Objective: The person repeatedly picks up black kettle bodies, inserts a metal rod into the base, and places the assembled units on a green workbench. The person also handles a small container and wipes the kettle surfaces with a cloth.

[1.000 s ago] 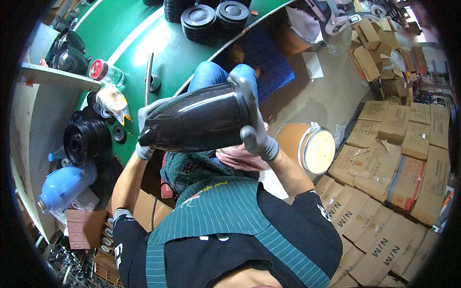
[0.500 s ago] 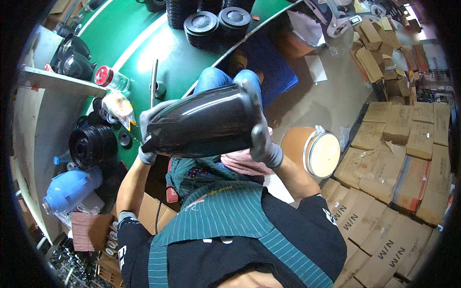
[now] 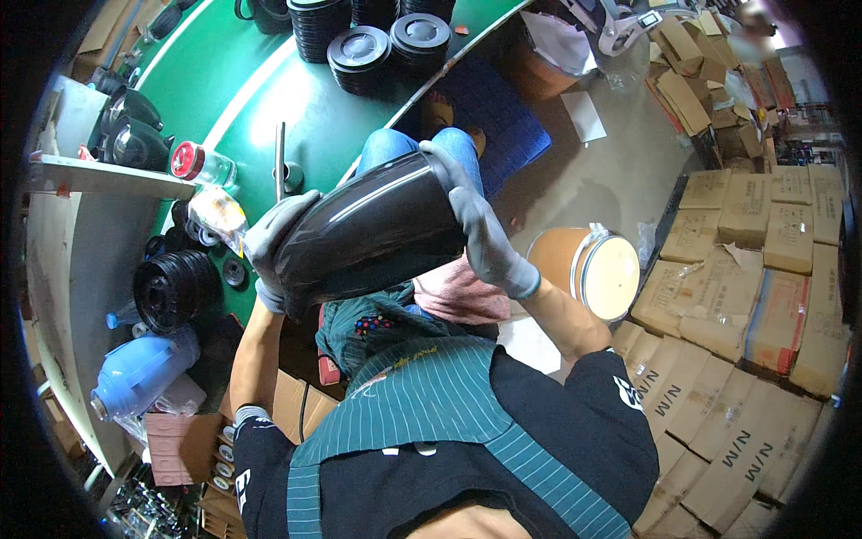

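Head view showed the left hand (image 3: 277, 235) and right hand (image 3: 485, 241) holding a black pot (image 3: 377, 235) by the knees (image 3: 384, 149). The left had just moved further over its narrow end, so the hold had changed.

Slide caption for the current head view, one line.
Gloved left hand and right hand hold opposite ends of a glossy black tapered part, near a green table bearing stacked black discs.
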`<state>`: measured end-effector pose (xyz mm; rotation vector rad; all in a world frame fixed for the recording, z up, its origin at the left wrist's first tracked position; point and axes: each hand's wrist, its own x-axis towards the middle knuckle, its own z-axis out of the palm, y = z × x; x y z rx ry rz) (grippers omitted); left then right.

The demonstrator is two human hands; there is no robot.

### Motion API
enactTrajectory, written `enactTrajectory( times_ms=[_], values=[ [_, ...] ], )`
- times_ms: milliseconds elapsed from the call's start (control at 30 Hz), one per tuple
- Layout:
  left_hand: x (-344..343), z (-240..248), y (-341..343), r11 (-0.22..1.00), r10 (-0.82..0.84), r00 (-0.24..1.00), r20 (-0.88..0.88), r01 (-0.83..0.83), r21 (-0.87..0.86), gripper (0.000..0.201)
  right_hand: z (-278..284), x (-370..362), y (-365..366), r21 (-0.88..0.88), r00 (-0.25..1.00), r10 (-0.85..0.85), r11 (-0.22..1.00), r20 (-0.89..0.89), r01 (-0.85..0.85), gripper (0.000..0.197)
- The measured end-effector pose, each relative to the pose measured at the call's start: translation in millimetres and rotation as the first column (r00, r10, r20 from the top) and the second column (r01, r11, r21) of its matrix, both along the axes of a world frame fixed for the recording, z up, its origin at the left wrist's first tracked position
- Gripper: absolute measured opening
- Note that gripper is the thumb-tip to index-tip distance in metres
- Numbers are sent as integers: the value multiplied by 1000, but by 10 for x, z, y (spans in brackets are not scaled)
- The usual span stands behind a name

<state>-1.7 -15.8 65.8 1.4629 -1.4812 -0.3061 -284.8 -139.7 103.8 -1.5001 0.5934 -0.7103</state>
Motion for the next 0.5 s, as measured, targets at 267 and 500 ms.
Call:
enactTrajectory(
  times_ms=[267,500],
  values=[
    [-154,267,-66,998,-19,987,161,29,-62,39,-225,-195,-102,-21,989,24,1000,144,-21,53],
    [-99,125,-195,989,-42,985,166,64,-134,45,-119,-102,-248,37,979,-32,999,200,25,58]
  ],
)
